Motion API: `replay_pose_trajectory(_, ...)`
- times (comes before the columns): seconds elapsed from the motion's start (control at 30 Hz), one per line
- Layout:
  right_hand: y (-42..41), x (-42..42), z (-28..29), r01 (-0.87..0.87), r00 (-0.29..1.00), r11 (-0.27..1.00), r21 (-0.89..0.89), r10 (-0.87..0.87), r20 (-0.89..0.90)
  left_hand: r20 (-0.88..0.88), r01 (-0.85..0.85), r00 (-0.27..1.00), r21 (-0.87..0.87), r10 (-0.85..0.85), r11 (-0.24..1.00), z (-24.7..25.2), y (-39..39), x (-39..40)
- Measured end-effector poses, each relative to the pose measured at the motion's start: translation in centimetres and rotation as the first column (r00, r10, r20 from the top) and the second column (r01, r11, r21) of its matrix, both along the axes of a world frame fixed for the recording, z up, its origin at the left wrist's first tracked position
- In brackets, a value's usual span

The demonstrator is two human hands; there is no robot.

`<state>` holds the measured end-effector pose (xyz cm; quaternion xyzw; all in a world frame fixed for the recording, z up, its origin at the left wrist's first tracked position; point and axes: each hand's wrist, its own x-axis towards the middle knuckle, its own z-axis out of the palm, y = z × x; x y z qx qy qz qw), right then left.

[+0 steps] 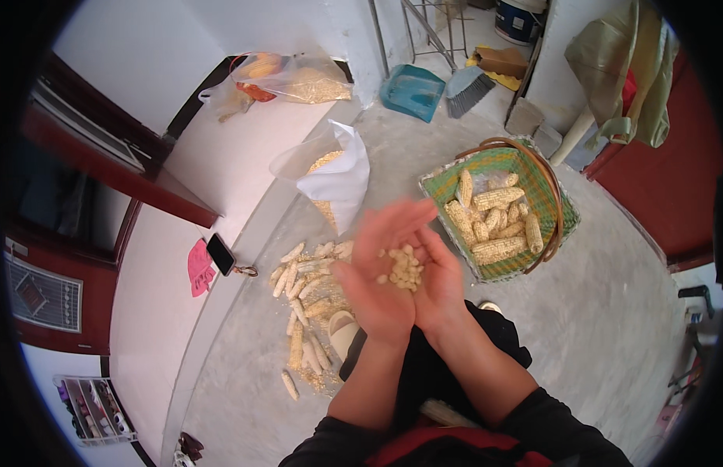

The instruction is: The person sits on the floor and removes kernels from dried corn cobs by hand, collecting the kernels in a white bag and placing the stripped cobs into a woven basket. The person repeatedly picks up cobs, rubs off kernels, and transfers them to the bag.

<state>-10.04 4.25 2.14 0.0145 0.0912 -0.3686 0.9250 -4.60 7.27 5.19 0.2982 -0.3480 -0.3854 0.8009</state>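
A small heap of pale yellow corn kernels [405, 269] lies in the hollow of my two cupped hands. My left hand [376, 286] curves around the heap's left side, its fingers blurred. On the other side, my right hand [443, 274] bears kernels on its palm and fingers. The heels of both hands touch. Beyond them stands a white sack [349, 163] with its mouth spread, kernels showing inside. Stripped corn cobs [303, 280] and loose kernels are strewn on the floor to the left. A blurred cob [447, 413] rests in my lap.
Right of my hands, a green woven basket [449, 175] with a brown handle holds several corn ears [498, 198]. A teal dustpan [412, 90] and a broom [469, 90] stand behind. On the raised step lie a phone [221, 254], a pink cloth [199, 268] and filled plastic bags [317, 82].
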Motion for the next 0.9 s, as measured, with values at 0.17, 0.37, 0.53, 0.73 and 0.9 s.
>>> replay_pose_trajectory(0.17,-0.5,0.0,0.6,0.020,0.998,1.000,0.015,-0.021,0.066,0.378,-0.231,0.904,0.034,0.202,0.972,0.7,-0.8,-1.2)
replay_pose_trajectory(0.37,-0.8,0.0,0.7,0.036,0.999,0.930,-0.367,-0.043,-0.012,0.925,-0.409,0.328,-0.046,0.194,0.911,1.0,-0.8,0.2)
replay_pose_trajectory(0.53,-1.2,0.0,-1.1,0.099,0.991,0.930,-0.353,-0.060,0.120,0.989,-0.479,0.068,-0.087,0.135,0.874,0.2,-2.8,-0.3)
replay_pose_trajectory(0.73,-0.4,0.8,0.3,0.145,0.989,0.939,-0.311,-0.133,0.061,0.967,-0.395,0.249,0.059,0.045,0.917,-2.0,-1.2,0.4)
replay_pose_trajectory(0.9,-1.1,-0.4,-1.6,0.152,0.988,0.946,-0.288,-0.148,0.035,0.972,-0.405,0.235,0.095,0.003,0.910,-1.9,-2.7,0.1)
